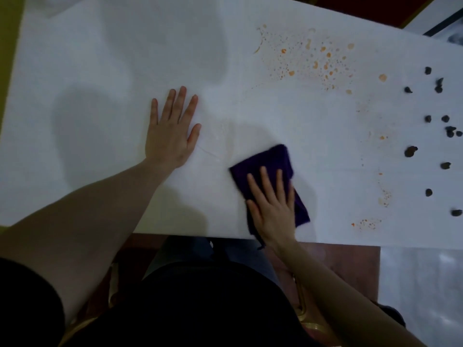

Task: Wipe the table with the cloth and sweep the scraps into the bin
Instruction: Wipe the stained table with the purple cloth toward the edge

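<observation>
At the near edge of the white table (87,58), the right hand (273,204) lies flat with fingers spread on a folded purple cloth (265,161). The palm presses the cloth against the surface; the fingers are extended, not curled around it. One corner of the cloth hangs over the near table edge beside the wrist.

The left hand (172,131) is positioned to the left of the cloth and slightly farther in. It is fully open, palm down, fingers spread, holding nothing. It rests directly on the bare table, apart from the cloth.

To the right of the cloth, small patches of orange stains (367,224) lie near the table edge, with further specks running away from the edge. Farther back and to the right, a wide spatter of orange drops (310,56) covers the surface.

Along the right side of the table, dark scraps (411,151) are scattered in a loose band from near to far, well apart from the cloth. The orange stains lie between the cloth and these scraps.

No bin can be identified in this view.
</observation>
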`<state>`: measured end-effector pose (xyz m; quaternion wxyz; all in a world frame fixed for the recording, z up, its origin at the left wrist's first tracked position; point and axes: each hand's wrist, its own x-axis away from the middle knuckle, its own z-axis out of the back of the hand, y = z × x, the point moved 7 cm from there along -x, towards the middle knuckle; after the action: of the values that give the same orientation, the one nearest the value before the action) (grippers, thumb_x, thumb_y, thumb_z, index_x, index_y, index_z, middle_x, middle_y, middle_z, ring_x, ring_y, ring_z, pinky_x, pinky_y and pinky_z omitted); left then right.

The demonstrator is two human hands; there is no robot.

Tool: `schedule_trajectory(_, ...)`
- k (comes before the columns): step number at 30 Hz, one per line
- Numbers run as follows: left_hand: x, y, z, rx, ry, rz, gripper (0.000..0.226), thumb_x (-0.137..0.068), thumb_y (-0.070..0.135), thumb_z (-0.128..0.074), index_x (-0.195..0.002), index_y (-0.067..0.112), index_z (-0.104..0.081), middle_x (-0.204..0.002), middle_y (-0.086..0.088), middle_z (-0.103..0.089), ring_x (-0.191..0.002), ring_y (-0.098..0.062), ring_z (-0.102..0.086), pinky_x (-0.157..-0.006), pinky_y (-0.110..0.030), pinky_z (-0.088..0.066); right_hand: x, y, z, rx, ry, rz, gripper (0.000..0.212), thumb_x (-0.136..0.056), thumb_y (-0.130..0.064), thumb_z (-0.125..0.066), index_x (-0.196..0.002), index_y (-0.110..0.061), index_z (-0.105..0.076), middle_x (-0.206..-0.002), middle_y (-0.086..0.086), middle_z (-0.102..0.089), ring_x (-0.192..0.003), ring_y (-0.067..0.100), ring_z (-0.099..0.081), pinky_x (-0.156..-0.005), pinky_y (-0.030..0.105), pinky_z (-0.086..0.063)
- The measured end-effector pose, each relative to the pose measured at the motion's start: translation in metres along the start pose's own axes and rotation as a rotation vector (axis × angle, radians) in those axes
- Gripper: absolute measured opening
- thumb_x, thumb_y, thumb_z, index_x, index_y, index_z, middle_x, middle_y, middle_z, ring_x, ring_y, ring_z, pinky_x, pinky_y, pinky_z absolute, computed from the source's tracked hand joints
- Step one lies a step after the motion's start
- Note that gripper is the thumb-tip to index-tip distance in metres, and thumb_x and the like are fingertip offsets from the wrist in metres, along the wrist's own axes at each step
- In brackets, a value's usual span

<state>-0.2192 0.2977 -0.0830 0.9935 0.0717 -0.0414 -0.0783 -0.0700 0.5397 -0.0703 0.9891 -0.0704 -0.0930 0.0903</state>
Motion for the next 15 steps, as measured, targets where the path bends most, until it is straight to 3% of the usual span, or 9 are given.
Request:
schedule_trajectory(3, 0.000, 0.000, 0.000, -0.007, 0.004, 0.002, 0.062, -0.103, 0.047, -0.014, -0.160, 0.023, -0.008, -0.168, -0.006, -0.006, -0.154, -0.025, -0.006, -0.123, -0.054, -0.006, -0.052, -0.029, 0.004, -0.003, -0.022, 0.164, 0.054, -0.104, -0.044, -0.030, -0.156, -0.033, -0.022, -0.164, -0.001, -0.015, -0.152, 0.031, -0.004, -0.121, 0.054, -0.006)
schedule_trajectory(6, 0.001, 0.000, 0.000, -0.012, 0.002, 0.003, 0.062, -0.103, 0.046, -0.013, -0.160, 0.022, -0.008, -0.168, -0.006, -0.006, -0.154, -0.025, -0.006, -0.123, -0.054, -0.007, -0.121, -0.022, 0.017, -0.017, -0.018, 0.154, 0.055, -0.102, -0.047, -0.029, -0.155, -0.036, -0.021, -0.165, -0.002, -0.014, -0.152, 0.029, -0.005, -0.122, 0.053, -0.006)
schedule_trajectory(10, 0.000, 0.001, 0.000, -0.012, 0.001, 0.010, 0.061, -0.103, 0.044, -0.018, -0.159, 0.023, -0.012, -0.167, -0.005, -0.009, -0.154, -0.024, -0.009, -0.123, -0.054, -0.008, -0.172, 0.048, 0.038, -0.053, 0.003, -0.105, 0.058, -0.100, -0.050, -0.029, -0.156, -0.039, -0.017, -0.166, -0.004, -0.010, -0.152, 0.027, -0.005, -0.122, 0.050, -0.004)
schedule_trajectory(15, -0.001, -0.001, 0.001, -0.001, -0.015, 0.007, 0.061, -0.102, 0.045, -0.018, -0.159, 0.022, -0.013, -0.167, -0.005, -0.009, -0.154, -0.024, -0.008, -0.123, -0.053, -0.007, -0.120, 0.122, 0.044, -0.124, 0.071, -0.448, 0.062, -0.098, -0.051, -0.022, -0.157, -0.035, -0.014, -0.166, 0.000, -0.007, -0.152, 0.029, -0.001, -0.121, 0.052, -0.007)
